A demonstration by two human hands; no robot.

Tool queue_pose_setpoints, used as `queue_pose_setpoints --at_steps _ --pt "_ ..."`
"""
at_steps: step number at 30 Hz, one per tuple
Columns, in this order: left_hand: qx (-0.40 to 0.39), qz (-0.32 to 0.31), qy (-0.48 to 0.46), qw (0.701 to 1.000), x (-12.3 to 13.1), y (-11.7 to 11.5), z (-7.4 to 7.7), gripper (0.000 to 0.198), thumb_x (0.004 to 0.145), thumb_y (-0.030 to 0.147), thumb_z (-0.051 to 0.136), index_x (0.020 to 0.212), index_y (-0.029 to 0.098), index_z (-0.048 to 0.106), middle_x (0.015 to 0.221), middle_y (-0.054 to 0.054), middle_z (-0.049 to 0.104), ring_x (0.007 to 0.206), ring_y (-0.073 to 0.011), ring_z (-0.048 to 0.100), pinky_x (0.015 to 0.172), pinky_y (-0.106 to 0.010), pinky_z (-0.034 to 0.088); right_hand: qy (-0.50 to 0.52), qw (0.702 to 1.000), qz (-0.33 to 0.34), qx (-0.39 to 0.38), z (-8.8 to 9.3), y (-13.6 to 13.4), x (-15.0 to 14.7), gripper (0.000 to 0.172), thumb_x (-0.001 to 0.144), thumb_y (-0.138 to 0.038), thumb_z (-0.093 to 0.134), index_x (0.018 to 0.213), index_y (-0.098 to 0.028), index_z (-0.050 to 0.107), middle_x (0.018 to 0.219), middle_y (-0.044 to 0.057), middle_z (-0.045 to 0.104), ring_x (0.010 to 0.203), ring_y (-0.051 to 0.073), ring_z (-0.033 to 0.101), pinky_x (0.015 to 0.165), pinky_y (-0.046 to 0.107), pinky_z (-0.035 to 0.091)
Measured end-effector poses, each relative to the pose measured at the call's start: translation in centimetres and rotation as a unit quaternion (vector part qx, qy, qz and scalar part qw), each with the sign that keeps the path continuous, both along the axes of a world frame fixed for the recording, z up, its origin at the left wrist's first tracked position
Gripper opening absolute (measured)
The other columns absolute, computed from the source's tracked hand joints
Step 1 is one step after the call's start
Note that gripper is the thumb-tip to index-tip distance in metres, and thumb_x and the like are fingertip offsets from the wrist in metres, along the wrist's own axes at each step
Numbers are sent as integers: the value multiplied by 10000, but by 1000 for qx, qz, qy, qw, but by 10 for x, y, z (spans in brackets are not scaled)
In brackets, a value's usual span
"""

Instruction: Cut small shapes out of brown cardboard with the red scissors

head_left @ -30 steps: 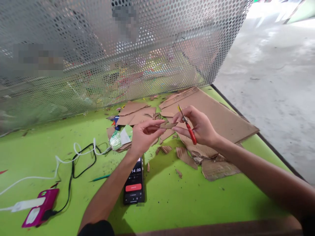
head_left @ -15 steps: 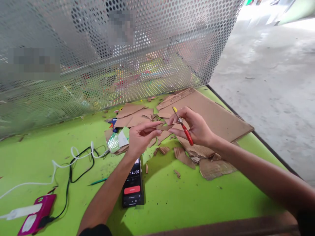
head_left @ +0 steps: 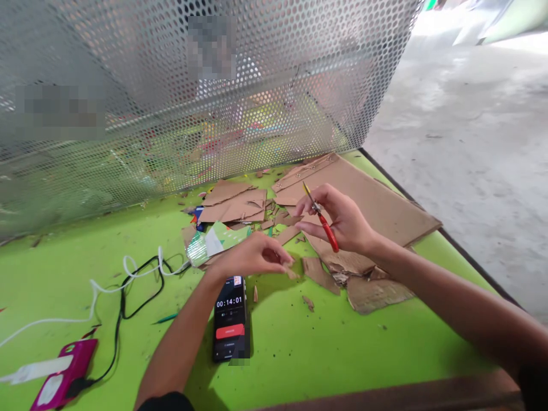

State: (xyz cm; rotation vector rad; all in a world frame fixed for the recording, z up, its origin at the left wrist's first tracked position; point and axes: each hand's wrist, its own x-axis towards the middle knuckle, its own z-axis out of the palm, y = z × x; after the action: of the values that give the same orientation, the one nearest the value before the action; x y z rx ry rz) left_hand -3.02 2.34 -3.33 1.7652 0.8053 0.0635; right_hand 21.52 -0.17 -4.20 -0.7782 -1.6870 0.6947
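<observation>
My right hand (head_left: 345,222) is closed around red-handled scissors (head_left: 324,222), their narrow metal blades pointing up and away. Between its thumb and fingertips sits a small brown cardboard piece (head_left: 294,220). Lower and to the left, my left hand (head_left: 257,254) is closed in a pinch low over the green table. A small cardboard scrap (head_left: 293,274) shows at its fingertips, partly hidden by them. More torn cardboard (head_left: 320,274) lies just right of that hand, and a large flat cardboard sheet (head_left: 377,200) extends behind my right hand.
A perforated metal screen (head_left: 257,114) rises behind the green table (head_left: 299,365). A phone showing a timer (head_left: 230,319) lies under my left wrist. Looped cables (head_left: 122,299), a green pencil (head_left: 165,318) and a magenta case (head_left: 68,371) are at left. Cut cardboard (head_left: 235,205) lies further back.
My left hand has left the cardboard piece by my right fingers and come down toward me, onto a scrap on the table. My right hand stays nearly in place with the scissors.
</observation>
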Motion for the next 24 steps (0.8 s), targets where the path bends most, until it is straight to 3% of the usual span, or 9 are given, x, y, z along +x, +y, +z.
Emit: queue_pose_setpoints --at_steps 3,6,9,12,15,18,24 --pt "25 -110 113 987 4 -4 -2 179 805 240 830 972 176 825 879 -54 820 789 -191 758 714 -263 556 5 1000 -3 -3 0 2 1 389 840 -386 874 1011 -252 551 926 29 700 787 187 610 740 363 505" --pt "62 -134 174 974 1 -5 -1 231 752 211 861 977 198 810 844 -28 807 763 -188 742 668 -255 506 15 1000 -2 -21 -2 6 2 396 841 -398 869 1001 -247 540 930 30 717 775 176 609 734 346 499" --pt "91 -82 142 982 -4 -1 2 268 734 309 883 973 224 796 820 -14 788 729 -190 720 615 -261 472 12 999 -3 -44 -6 11 5 406 831 -411 874 989 -240 541 920 30 714 758 166 588 733 340 494" --pt "169 26 91 981 -2 4 -4 230 818 414 816 933 219 774 803 -19 766 708 -194 694 631 -288 472 -2 998 -3 -64 -11 17 8 418 817 -439 877 975 -238 546 910 29 708 742 162 571 725 337 494" --pt "310 112 124 936 6 7 -20 308 834 438 802 1014 193 761 945 -61 762 830 -237 696 722 -333 490 -2 997 -1 -82 -16 20 11 436 804 -466 880 963 -235 546 897 28 700 756 168 596 722 332 504" --pt "374 105 173 905 14 5 -36 336 844 368 786 1122 184 750 1057 -95 722 988 -285 684 771 -348 506 7 995 14 -96 -19 21 12 443 791 -453 892 963 -230 551 899 30 697 773 172 631 733 334 521" --pt "390 104 174 898 17 2 -44 102 834 252 724 913 196 756 1011 -89 696 976 -273 669 744 -339 511 -1 992 43 -117 -21 20 11 438 787 -417 901 971 -223 555 897 31 705 782 178 664 754 344 538"
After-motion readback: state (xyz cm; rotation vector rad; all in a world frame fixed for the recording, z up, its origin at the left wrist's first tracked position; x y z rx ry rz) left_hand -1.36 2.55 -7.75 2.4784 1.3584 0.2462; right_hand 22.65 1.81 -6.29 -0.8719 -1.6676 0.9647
